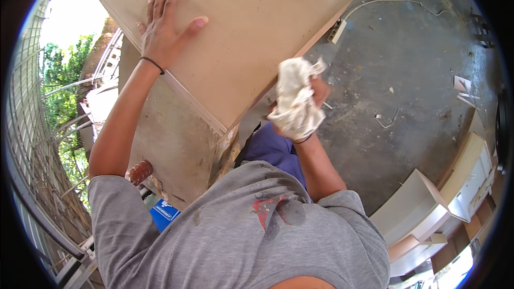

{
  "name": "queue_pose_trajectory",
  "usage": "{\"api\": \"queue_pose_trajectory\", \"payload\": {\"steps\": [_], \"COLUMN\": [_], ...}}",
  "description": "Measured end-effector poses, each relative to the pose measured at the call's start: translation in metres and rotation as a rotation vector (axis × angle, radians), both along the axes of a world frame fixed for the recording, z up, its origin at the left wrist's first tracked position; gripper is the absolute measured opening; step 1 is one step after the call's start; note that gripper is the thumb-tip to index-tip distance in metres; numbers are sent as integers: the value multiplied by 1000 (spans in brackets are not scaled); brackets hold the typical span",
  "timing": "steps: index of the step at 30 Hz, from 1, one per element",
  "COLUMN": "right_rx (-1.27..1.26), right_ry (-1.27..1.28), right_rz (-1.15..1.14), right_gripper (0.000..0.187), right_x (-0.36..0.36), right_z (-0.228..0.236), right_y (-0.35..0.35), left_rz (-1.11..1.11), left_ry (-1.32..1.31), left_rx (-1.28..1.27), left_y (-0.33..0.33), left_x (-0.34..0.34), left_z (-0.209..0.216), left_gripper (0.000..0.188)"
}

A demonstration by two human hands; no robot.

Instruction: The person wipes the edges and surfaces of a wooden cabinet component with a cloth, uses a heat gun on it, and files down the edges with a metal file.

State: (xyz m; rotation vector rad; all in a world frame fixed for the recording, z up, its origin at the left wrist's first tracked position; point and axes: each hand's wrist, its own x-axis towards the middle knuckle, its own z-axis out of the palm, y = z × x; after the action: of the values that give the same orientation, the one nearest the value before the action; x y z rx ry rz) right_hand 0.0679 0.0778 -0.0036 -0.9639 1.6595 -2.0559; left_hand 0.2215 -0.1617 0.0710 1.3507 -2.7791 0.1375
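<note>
Workshop, stained grey floor (369, 144), scattered scraps (461, 83), corded power strip (337, 31), pale cabinet pieces (409, 203)

The one view looks down from the head, with its top facing forward. The gray shirt (230, 235) is very close at the bottom, the tan board (246, 27) is farther off, and the floor (369, 91) is lowest. Things bend near the round edge, so I can't be sure there.

Power strip (337, 31) on grey floor (369, 91), blue box (163, 214), green foliage (56, 75).
</note>
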Motion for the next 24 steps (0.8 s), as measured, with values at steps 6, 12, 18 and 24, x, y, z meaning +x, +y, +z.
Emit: {"api": "queue_pose_trajectory", "payload": {"steps": [6, 12, 18, 24], "right_rx": [68, -72, 97, 88], "right_ry": [-167, -81, -127, 522], "right_rz": [278, 593, 198, 50], "right_gripper": [27, 21, 35, 59], "right_x": [86, 118, -11, 46], "right_z": [-43, -39, -50, -55], "right_y": [26, 72, 15, 37], "left_rz": [60, 80, 83, 12], "left_ry": [-4, -5, -24, 111], "left_rx": [14, 38, -1, -195], "left_y": [-6, -7, -5, -6], "left_x": [1, -5, -12, -4], "left_z": [2, -6, -5, -23], "left_gripper": [100, 103, 97, 87]}}
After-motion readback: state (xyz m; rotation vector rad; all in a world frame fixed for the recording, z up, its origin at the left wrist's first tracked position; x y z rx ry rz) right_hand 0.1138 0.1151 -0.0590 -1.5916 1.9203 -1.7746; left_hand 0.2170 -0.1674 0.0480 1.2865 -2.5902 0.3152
